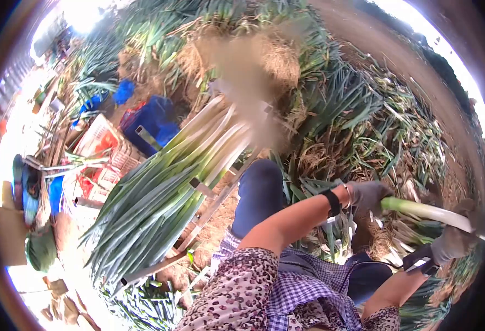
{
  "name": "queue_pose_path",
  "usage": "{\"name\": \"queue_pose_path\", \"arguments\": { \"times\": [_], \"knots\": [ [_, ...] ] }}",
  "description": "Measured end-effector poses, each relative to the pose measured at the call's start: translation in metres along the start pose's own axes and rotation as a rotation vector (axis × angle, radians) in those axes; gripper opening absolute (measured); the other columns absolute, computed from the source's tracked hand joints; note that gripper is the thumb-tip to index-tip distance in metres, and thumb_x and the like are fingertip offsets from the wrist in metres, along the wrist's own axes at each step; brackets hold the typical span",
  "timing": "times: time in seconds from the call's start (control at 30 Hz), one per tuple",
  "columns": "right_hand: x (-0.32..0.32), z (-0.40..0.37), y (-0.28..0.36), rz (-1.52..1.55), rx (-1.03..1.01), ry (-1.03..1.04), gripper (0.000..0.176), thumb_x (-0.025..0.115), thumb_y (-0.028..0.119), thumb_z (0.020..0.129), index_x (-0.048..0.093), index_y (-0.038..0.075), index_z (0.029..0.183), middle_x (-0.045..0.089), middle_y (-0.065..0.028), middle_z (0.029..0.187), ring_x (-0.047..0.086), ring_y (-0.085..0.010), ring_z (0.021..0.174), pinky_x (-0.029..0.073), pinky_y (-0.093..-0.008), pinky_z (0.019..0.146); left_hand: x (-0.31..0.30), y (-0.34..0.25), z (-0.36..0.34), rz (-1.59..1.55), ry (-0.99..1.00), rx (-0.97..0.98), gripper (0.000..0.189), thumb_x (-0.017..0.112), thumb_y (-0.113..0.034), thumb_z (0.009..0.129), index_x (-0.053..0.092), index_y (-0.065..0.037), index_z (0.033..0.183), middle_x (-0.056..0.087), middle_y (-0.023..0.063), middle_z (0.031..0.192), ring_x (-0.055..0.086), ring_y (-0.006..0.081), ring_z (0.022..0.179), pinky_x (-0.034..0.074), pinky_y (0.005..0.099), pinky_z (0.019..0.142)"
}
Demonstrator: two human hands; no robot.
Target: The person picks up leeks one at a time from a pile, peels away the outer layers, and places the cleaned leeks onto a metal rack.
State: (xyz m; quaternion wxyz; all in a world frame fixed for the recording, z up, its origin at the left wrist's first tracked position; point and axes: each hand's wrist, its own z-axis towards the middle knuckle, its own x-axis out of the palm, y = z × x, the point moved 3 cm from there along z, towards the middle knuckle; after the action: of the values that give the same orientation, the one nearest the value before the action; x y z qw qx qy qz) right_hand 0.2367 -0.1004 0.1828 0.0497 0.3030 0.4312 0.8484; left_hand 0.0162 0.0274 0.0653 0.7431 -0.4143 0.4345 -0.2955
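One leek (424, 211) with a white shank is stretched out at the right of the head view. My left hand (369, 196), in a grey glove, is closed around its greener part. Towards the white end, my right hand (449, 245), also gloved, is closed on it; its fingers are partly blurred, and the leek's tip near the picture edge is hard to make out. A large bundle of leeks (165, 187) lies on a metal frame (198, 226) to my left, green leaves towards me and white ends away.
Piles of untrimmed leeks (358, 105) with dry roots (275, 60) surround me ahead and right. Leaf scraps (402, 121) cover the ground. At left stand a pale plastic crate (124, 154) and a blue tub (148, 124). A blurred smudge covers the upper middle.
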Motion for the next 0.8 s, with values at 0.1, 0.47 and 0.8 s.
{"name": "queue_pose_path", "arguments": {
  "times": [0.1, 0.47, 0.8],
  "knots": [
    [0.003, 0.031, -0.026, 0.101, 0.123, 0.004, 0.032, 0.055, 0.016, 0.095, 0.053, 0.004, 0.124, 0.061, -0.0060, 0.111, 0.059, -0.0194, 0.106, 0.045, -0.0354, 0.096, -0.071, -0.051, -0.006, 0.472, -0.158, -0.050, 0.018, 0.066, -0.019, 0.073, 0.064, -0.007, 0.086, 0.068, 0.0130, 0.082, 0.067, 0.0331, 0.071, 0.054, 0.0426, 0.067],
    [0.057, -0.051, -0.253, 0.421, 0.964, 0.086, 0.031, 0.054, 0.019, 0.097, 0.057, 0.004, 0.124, 0.066, -0.0067, 0.114, 0.062, -0.0214, 0.107, 0.049, -0.0389, 0.095, -0.188, -0.159, -0.364, 1.670, -0.534, -1.059, 0.013, 0.067, -0.022, 0.077, 0.062, -0.011, 0.083, 0.063, 0.0063, 0.075, 0.064, 0.0252, 0.073, 0.050, 0.0387, 0.064],
    [0.112, -0.145, -0.344, -0.007, 1.204, 0.239, 0.024, 0.050, 0.012, 0.097, 0.061, 0.001, 0.115, 0.068, -0.0083, 0.102, 0.065, -0.0184, 0.088, 0.053, -0.0307, 0.082, -0.079, 0.068, -0.447, 1.282, -0.904, -1.283, 0.017, 0.061, -0.023, 0.077, 0.061, -0.011, 0.088, 0.060, 0.0122, 0.089, 0.056, 0.0325, 0.090, 0.039, 0.0470, 0.079]
  ]
}}
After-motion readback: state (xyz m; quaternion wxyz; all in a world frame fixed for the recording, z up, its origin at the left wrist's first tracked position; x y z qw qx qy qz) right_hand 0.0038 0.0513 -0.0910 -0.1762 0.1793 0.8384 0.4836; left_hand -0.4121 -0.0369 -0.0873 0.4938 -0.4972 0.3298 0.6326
